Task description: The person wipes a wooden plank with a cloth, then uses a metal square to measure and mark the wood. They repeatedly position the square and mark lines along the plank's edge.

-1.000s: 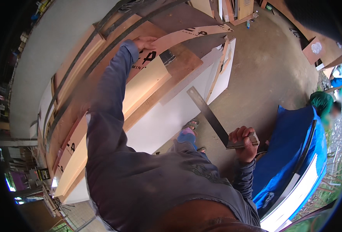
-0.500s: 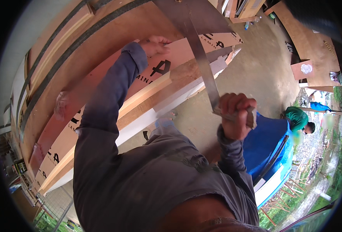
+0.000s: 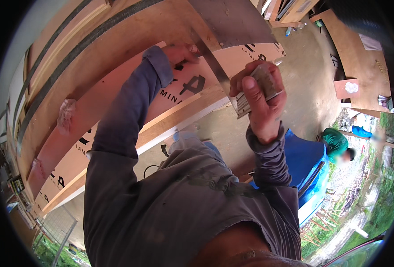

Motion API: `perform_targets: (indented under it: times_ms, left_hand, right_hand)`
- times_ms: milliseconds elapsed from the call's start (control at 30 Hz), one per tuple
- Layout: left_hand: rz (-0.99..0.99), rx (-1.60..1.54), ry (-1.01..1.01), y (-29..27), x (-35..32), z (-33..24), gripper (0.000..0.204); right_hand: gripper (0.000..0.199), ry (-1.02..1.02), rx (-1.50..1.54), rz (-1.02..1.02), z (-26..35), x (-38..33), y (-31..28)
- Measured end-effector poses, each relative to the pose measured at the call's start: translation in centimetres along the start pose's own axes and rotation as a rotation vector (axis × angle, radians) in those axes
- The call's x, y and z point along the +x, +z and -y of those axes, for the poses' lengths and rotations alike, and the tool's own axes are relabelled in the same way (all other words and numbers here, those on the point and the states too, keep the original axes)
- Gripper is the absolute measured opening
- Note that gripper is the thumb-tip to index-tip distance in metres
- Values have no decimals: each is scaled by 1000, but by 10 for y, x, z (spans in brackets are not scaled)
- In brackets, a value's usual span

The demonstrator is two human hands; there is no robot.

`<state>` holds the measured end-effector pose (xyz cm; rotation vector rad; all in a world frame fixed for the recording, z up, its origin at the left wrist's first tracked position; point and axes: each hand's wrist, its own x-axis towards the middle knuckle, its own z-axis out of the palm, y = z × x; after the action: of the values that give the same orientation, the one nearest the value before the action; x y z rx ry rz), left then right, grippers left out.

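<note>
2 hands are working a metal square [image 3: 226, 80] against a stack of pinkish plywood sheets [image 3: 117, 102].

The right hand [image 3: 260, 95] is raised with the elbow bent, its fingers curling tight around the ribbed handle end of the square, thumb pointing up. The left arm is stretching far forward in a grey sleeve; the left hand [image 3: 179, 52] is lying on the top sheet, fingers resting on the board just beside the square's blade, touching it or nearly so. A blue tarp [image 3: 310, 171] is lying on the concrete floor [image 3: 294, 89] below, near a crouching person in green [image 3: 337, 142].
</note>
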<state>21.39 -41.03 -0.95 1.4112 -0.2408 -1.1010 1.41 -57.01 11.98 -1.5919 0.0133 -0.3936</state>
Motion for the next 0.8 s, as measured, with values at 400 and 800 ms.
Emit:
perform_targets:
  times_ms: [400, 800]
  left_hand:
    - [-83, -409, 22, 4, -16, -6, 27]
    - [28, -341, -30, 0, -6, -7, 33]
  right_hand:
    - [22, 93, -218, 196, 38, 46, 32]
    - [14, 124, -177, 160, 34, 44, 49]
